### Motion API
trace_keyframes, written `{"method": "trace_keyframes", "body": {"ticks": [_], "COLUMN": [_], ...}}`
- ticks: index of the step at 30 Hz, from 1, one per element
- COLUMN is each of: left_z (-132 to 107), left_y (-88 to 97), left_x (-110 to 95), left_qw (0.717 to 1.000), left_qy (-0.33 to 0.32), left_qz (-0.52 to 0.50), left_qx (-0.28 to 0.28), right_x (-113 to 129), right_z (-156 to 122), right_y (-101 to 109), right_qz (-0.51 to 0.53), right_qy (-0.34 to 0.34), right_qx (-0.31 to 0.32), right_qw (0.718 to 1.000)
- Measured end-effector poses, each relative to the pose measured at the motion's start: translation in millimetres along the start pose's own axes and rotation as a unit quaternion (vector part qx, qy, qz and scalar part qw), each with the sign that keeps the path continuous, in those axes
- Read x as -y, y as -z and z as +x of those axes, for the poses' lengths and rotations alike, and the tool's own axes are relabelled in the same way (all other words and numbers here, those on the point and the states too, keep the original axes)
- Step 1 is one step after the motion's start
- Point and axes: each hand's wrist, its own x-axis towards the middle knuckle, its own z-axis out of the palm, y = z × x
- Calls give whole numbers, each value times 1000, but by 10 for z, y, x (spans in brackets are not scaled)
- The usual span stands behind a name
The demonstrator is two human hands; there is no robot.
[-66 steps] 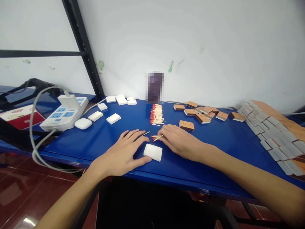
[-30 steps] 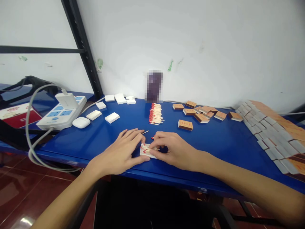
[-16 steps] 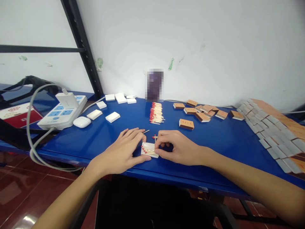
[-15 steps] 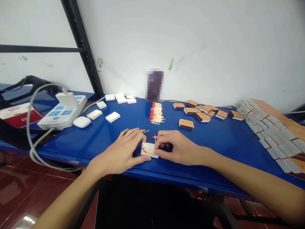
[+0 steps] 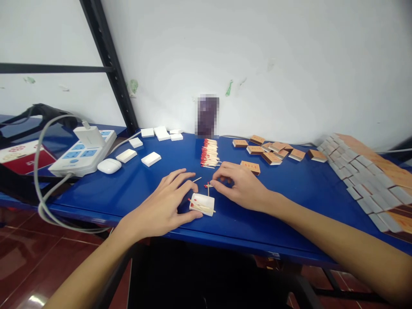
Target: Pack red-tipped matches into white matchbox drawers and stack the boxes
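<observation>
A small white matchbox tray lies on the blue table with several red-tipped matches in it, one sticking out past its right edge. My left hand holds the tray's left end between thumb and index finger, other fingers spread on the table. Just above the tray, my right hand has its thumb and index finger closed at the end of a loose match; the fingers partly hide the grip. Another loose match lies across there, and a single match rests by my left fingers. Beyond them is a match pile.
White trays are scattered at the left, near a white earphone case and a power strip. Brown matchboxes lie at the right, with stacked matchboxes farther right. A blurred dark object stands against the wall.
My right hand has left the tray and moved up to the loose matches. More of the tray shows, and a match now juts past its right edge. My left hand stays at the tray.
</observation>
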Motion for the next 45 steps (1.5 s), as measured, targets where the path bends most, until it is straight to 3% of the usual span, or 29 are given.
{"method": "trace_keyframes", "body": {"ticks": [5, 12, 17, 23, 26, 29, 34, 40, 45], "left_z": [1, 34, 13, -2, 1, 3, 6, 4, 17], "left_y": [-13, -6, 0, 19, 20, 21, 23, 46, 72], "left_x": [-6, -36, -28, -22, -19, -24, -39, -38, -40], "left_qw": [999, 997, 998, 999, 999, 998, 998, 998, 990], "left_qy": [-6, -8, -17, -47, -51, -52, -62, -59, -109], "left_qz": [12, 46, 36, -2, -10, -12, -9, 17, 66], "left_qx": [-47, -66, -43, -18, -15, -20, -9, 28, 57], "right_x": [3, 99, 73, -82, -163, -199, -162, -107, -102], "right_z": [49, 83, 87, 60, 56, 64, 70, 40, 26], "right_y": [-75, -3, 51, 82, 104, 118, 171, 256, 302], "right_qz": [-80, 9, 27, -12, -31, -20, 9, 2, -17], "right_qy": [-46, -88, -84, 24, 45, 42, 3, 15, -15], "right_qx": [13, 75, 97, 107, 113, 118, 187, 214, 235], "right_qw": [996, 993, 991, 994, 992, 992, 982, 977, 972]}}
